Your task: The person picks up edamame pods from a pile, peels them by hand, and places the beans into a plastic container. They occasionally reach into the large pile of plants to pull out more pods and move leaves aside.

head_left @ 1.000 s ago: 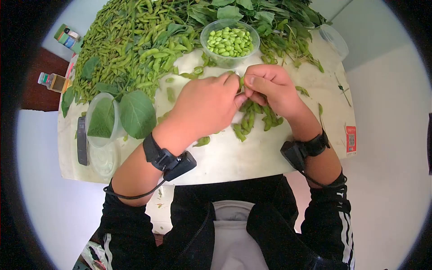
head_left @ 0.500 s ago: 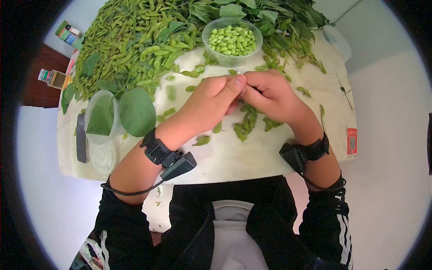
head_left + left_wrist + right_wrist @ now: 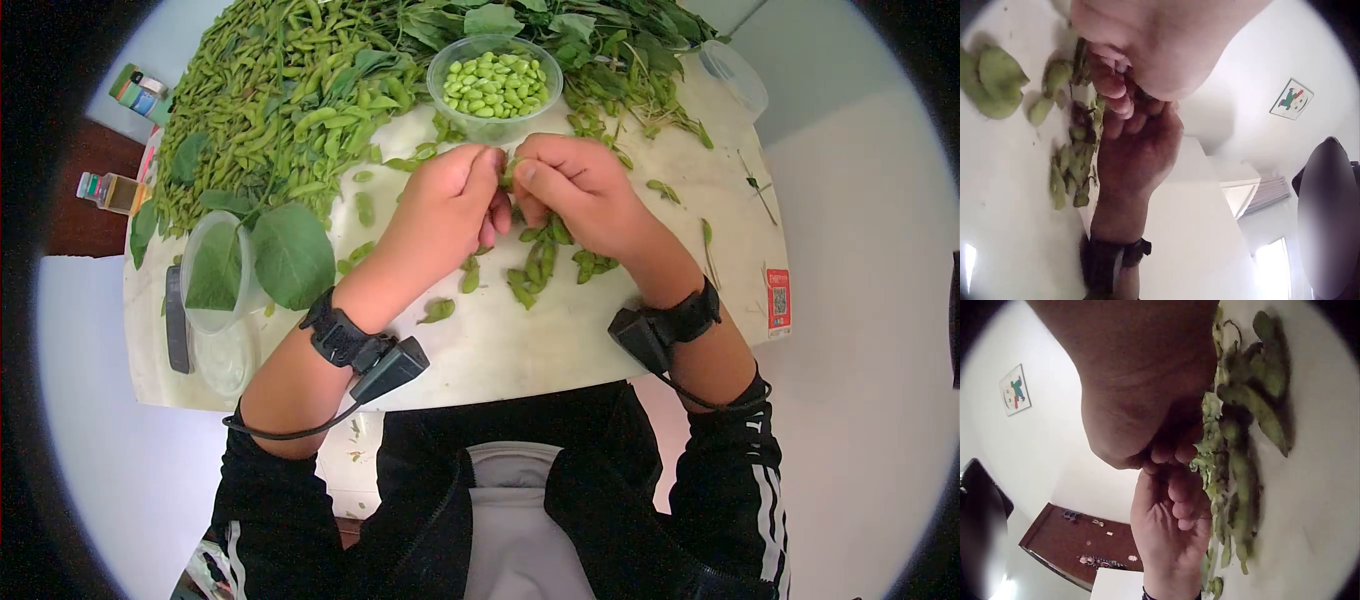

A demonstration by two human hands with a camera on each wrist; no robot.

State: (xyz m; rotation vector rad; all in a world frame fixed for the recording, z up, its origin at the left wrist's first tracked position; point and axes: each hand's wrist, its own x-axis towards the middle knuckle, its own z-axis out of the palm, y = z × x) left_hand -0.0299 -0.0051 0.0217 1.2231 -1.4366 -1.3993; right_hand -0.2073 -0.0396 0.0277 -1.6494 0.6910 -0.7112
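Between the two hands, a green soybean pod shows in the head view, mostly covered by fingers. My right hand pinches it between thumb and curled forefinger. From the other side my left hand holds the pod's near end with bent fingers, thumb uppermost. Just beyond the hands stands a clear plastic bowl of shelled green beans. Unshelled pods lie in a small heap under the right hand, seen close up as plump pods in the right wrist view.
A large heap of pods covers the table's back left, with leafy stalks at the back right. At the left are a tilted clear tub, a big leaf, a dark phone and a lid. Loose pods lie nearer the front.
The left hand has rolled from back up to thumb up. The fingertips met closely half a second ago; now a small gap with the pod shows between the hands.
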